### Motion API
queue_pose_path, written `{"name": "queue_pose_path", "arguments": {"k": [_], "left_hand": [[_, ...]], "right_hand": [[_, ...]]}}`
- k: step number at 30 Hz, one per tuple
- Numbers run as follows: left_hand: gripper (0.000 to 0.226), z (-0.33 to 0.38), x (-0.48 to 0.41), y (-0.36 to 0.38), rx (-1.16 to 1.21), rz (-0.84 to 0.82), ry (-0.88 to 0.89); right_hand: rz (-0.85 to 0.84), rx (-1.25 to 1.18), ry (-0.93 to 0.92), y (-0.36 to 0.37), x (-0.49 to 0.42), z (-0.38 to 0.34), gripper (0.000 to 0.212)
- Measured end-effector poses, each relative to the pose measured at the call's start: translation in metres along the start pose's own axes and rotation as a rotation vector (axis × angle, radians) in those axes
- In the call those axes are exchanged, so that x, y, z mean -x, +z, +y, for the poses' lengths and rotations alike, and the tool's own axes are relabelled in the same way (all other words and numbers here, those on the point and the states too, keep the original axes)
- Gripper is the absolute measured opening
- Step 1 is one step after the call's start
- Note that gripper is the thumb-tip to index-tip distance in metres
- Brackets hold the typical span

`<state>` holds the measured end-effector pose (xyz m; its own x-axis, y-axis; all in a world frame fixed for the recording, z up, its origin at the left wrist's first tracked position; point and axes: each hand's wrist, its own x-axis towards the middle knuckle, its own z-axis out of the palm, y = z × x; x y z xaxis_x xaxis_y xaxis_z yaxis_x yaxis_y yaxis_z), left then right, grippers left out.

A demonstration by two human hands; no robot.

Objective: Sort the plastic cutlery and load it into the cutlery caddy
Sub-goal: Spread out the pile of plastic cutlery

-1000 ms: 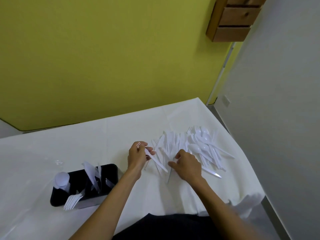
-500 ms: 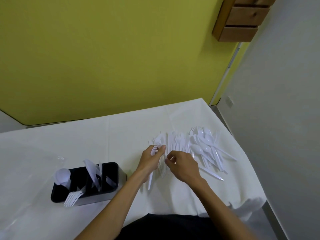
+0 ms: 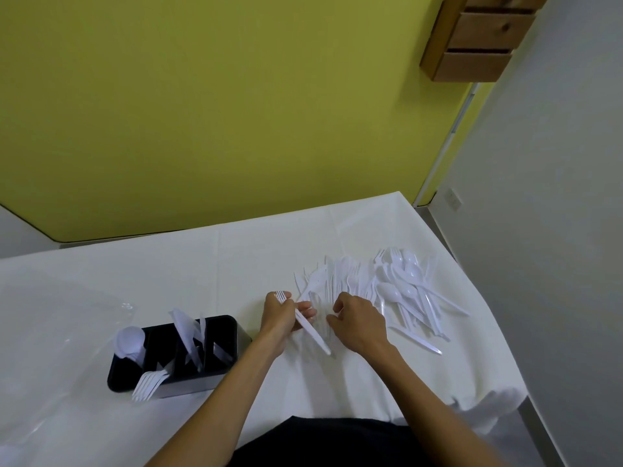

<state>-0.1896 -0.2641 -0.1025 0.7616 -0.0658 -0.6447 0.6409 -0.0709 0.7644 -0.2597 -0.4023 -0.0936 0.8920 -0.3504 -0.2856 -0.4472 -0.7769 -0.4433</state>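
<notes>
A heap of white plastic cutlery [image 3: 387, 288] lies on the white tablecloth, right of centre: forks, spoons and knives mixed. My left hand [image 3: 281, 315] grips white forks [image 3: 308, 326], tines up past the knuckles and handles pointing down to the right. My right hand [image 3: 360, 321] sits at the near left edge of the heap with fingers curled down onto pieces there; what it holds is hidden. The black cutlery caddy [image 3: 226, 375] stands to the left, with spoons in its left compartment, forks at its front and knives in the middle.
The table [image 3: 101, 281] is covered by a white cloth and ends at the right in a drop to the floor. A clear plastic bag [image 3: 50, 332] lies left of the caddy. A wooden drawer unit [image 3: 478, 38] hangs on the yellow wall.
My left hand has drawn back from the heap toward the left with the forks, now angled handles down-right. My right hand stays at the heap's near edge.
</notes>
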Motion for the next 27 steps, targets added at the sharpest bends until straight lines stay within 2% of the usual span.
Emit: {"name": "queue_pose_path", "arguments": {"k": [3,7,10,15,17,19,21,24,27], "left_hand": [[0.007,-0.001,-0.003,0.004,0.068,-0.063,-0.029],[0.039,-0.002,-0.008,0.013,0.022,-0.06,-0.047],[0.055,0.001,-0.009,0.016,-0.099,-0.043,-0.025],[0.058,0.007,-0.012,0.013,-0.118,-0.009,-0.003],[0.049,0.009,-0.01,0.014,-0.091,-0.036,-0.014],[0.03,0.01,-0.008,0.013,-0.067,-0.053,0.006],[0.015,0.011,-0.009,0.011,-0.049,-0.035,0.019],[0.012,0.011,-0.012,0.008,-0.009,0.006,-0.011],[0.012,0.011,-0.011,0.007,0.088,-0.031,-0.042]], "right_hand": [[-0.009,-0.171,0.035,-0.005,0.009,-0.001,0.008],[-0.017,-0.412,0.067,-0.011,0.021,-0.006,0.005],[-0.014,-0.518,0.097,-0.019,0.029,-0.014,0.007],[0.009,-0.632,0.125,-0.025,0.036,-0.021,0.008],[-0.037,-0.645,0.101,-0.027,0.038,-0.023,0.009],[-0.108,-0.616,0.081,-0.027,0.035,-0.021,0.014],[-0.092,-0.543,0.093,-0.023,0.023,-0.012,0.02],[0.064,-0.266,0.163,-0.011,0.001,0.007,0.019],[0.13,-0.036,0.175,-0.002,-0.009,0.014,0.02]]}}
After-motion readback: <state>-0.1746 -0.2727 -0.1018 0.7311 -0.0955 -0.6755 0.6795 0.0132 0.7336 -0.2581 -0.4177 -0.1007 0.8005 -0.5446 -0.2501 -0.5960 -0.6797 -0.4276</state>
